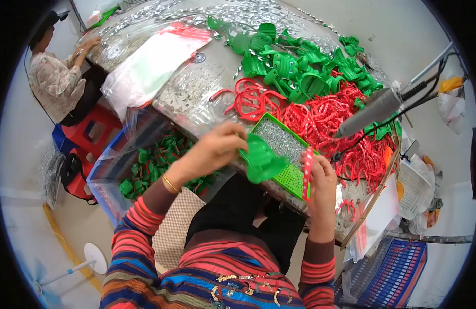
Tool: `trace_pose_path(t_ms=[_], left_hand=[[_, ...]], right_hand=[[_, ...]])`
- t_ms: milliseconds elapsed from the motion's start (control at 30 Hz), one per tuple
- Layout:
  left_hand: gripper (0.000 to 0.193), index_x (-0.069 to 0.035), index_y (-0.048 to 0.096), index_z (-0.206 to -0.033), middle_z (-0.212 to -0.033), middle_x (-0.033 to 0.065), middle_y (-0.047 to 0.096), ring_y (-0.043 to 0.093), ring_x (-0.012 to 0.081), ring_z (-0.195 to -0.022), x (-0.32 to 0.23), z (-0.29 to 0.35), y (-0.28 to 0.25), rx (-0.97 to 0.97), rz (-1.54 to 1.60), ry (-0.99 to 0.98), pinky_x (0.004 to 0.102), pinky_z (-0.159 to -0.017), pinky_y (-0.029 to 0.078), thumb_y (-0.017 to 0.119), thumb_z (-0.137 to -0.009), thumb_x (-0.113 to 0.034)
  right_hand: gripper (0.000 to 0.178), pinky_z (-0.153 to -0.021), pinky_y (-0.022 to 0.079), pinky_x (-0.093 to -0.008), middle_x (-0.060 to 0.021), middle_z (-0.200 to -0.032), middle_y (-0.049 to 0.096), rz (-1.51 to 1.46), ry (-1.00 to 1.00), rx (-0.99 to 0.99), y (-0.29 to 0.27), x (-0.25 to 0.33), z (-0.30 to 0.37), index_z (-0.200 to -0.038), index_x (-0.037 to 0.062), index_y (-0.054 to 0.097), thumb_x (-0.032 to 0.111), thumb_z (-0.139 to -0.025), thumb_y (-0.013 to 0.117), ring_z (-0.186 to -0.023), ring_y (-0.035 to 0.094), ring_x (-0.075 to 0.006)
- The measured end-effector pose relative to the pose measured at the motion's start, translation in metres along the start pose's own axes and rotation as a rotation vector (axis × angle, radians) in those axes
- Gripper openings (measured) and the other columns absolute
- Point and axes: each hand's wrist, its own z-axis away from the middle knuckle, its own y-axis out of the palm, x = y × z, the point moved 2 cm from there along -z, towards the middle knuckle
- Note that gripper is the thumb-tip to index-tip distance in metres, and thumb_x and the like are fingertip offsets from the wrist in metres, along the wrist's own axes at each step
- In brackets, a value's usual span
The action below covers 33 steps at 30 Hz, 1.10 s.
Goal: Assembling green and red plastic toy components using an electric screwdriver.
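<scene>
My left hand (217,147) pinches a curved, cup-like green plastic piece (261,158) by its upper edge. Held upright in my right hand (322,177) is a narrow red plastic strip (308,172) with pale dots. Both pieces are apart, above the near edge of a bright green tray (292,180). Small silvery bits (279,135) fill the tray's far part, and its near part is perforated. Beyond the tray lie a heap of red plastic strips and loops (325,116) and a heap of green plastic pieces (305,67).
A grey cylindrical tool (369,113) with a cable juts over the red heap. Left of my legs, a blue crate (101,177) holds green-and-red pieces. Plastic bags (150,67) lie on the table. Another person (55,77) sits far left; a blue basket (387,268) stands lower right.
</scene>
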Motion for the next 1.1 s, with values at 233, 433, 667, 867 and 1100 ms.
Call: trace_pose_path(t_ms=[233,433,667,867,1100], left_hand=[[0.031,-0.004,0.063,-0.099,-0.126,0.013,0.052,0.057,0.0236,-0.1,-0.02,0.014,0.052,-0.079,0.058,0.026,0.0324,-0.085,0.046,0.05,-0.078,0.014],[0.033,-0.002,0.052,-0.125,-0.122,0.0107,0.057,0.056,0.0219,-0.113,-0.036,0.019,0.106,-0.533,0.732,-0.433,0.035,-0.094,0.047,0.052,-0.093,-0.007],[0.05,-0.01,0.044,-0.136,-0.129,0.0084,0.055,0.054,0.0225,-0.117,-0.035,0.026,0.135,-0.203,1.822,-0.729,0.0441,-0.095,0.047,0.049,-0.097,-0.041],[0.057,-0.013,0.035,-0.14,-0.133,0.0078,0.05,0.053,0.0222,-0.119,-0.037,0.027,0.136,-0.175,1.72,-0.613,0.0436,-0.097,0.046,0.057,-0.091,-0.033],[0.062,-0.015,0.032,-0.142,-0.134,0.0085,0.048,0.052,0.0237,-0.12,-0.035,0.026,0.141,-0.226,1.685,-0.573,0.0468,-0.096,0.047,0.06,-0.088,-0.027]], right_hand=[[0.016,-0.067,0.047,-0.02,0.0015,-0.08,0.058,-0.008,0.39,0.236,0.022,-0.013,0.027,-0.095,0.0032,0.061,0.019,-0.094,0.058,-0.076,0.056,-0.0061],[0.013,-0.061,0.04,-0.0188,0.0041,-0.078,0.058,0.168,-0.002,0.016,0.024,-0.02,0.029,-0.092,0.0008,0.063,0.014,-0.092,0.062,-0.068,0.05,-0.0032],[0.013,-0.062,0.042,-0.0206,-0.0005,-0.08,0.061,0.478,-0.207,-0.07,0.01,-0.006,0.031,-0.091,-0.0009,0.065,0.012,-0.089,0.065,-0.069,0.053,-0.006],[0.015,-0.068,0.046,-0.0233,-0.0055,-0.088,0.063,0.668,-0.177,0.041,0.001,0.01,0.037,-0.092,-0.0028,0.067,0.011,-0.087,0.066,-0.074,0.059,-0.0112],[0.015,-0.071,0.048,-0.0208,-0.0028,-0.088,0.065,0.26,0.142,0.151,-0.011,0.015,0.033,-0.099,-0.004,0.064,0.007,-0.089,0.064,-0.077,0.06,-0.0069]])
